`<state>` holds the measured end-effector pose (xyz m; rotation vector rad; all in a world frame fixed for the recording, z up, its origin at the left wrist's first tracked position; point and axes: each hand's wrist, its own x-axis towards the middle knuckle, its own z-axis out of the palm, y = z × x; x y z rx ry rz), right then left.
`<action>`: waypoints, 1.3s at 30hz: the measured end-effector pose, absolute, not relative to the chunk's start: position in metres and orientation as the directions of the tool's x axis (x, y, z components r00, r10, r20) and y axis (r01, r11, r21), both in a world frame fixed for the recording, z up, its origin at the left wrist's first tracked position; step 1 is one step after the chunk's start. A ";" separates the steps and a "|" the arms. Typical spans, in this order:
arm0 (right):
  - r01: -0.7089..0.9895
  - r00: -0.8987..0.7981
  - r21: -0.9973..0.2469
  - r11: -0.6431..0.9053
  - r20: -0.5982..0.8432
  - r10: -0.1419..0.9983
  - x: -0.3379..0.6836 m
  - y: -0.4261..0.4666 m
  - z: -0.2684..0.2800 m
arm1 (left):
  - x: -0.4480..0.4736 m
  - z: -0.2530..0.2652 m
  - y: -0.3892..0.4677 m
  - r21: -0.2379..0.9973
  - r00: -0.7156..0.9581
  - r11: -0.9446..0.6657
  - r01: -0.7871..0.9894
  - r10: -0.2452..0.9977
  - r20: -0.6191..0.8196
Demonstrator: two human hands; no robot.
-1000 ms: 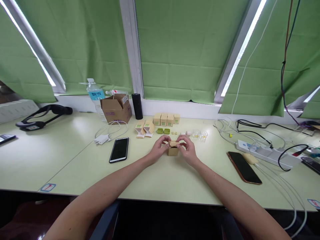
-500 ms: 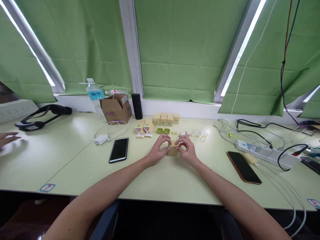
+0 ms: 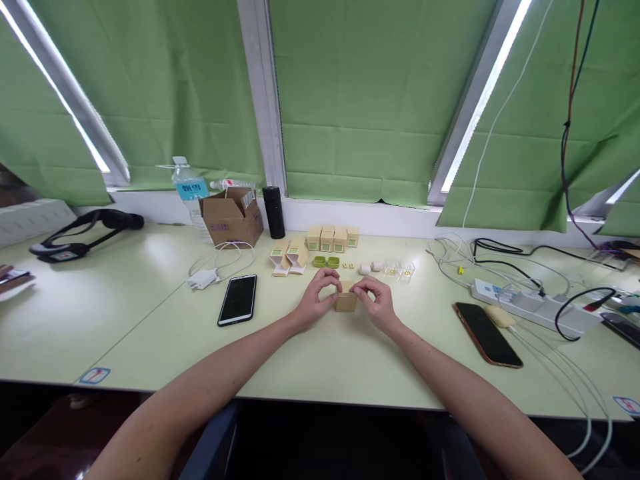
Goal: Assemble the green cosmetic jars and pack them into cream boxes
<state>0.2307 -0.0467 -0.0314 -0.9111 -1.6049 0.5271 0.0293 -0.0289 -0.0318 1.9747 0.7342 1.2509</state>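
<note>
A small brown cardboard box (image 3: 345, 302) stands on the table in front of me, between both hands. My left hand (image 3: 317, 301) is closed at its left side, with curled fingers near the top edge. My right hand (image 3: 379, 303) pinches at the upper right edge of the same box. The fingers partly hide its top. Beyond my hands are two green cases (image 3: 327, 262), two tiny yellowish pieces (image 3: 348, 266), two pale pink pieces (image 3: 371, 268) and clear plastic pieces (image 3: 399, 269).
Several closed small boxes (image 3: 333, 239) and two opened ones (image 3: 289, 257) stand farther back. One phone (image 3: 237, 300) lies left, another phone (image 3: 489, 335) right, near a power strip (image 3: 535, 307) and cables. A carton (image 3: 233, 217) and water bottle (image 3: 191, 193) stand back left.
The box's raised top flap now sits lower, and my right fingers have shifted slightly at its edge. At far left, another person's hand has moved and a blurred flat item appears there.
</note>
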 end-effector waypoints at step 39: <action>0.524 -0.141 -0.762 0.380 0.363 0.921 0.232 -0.032 -0.055 | 0.036 -0.038 -0.025 0.811 0.264 -0.576 -0.104 0.770 0.580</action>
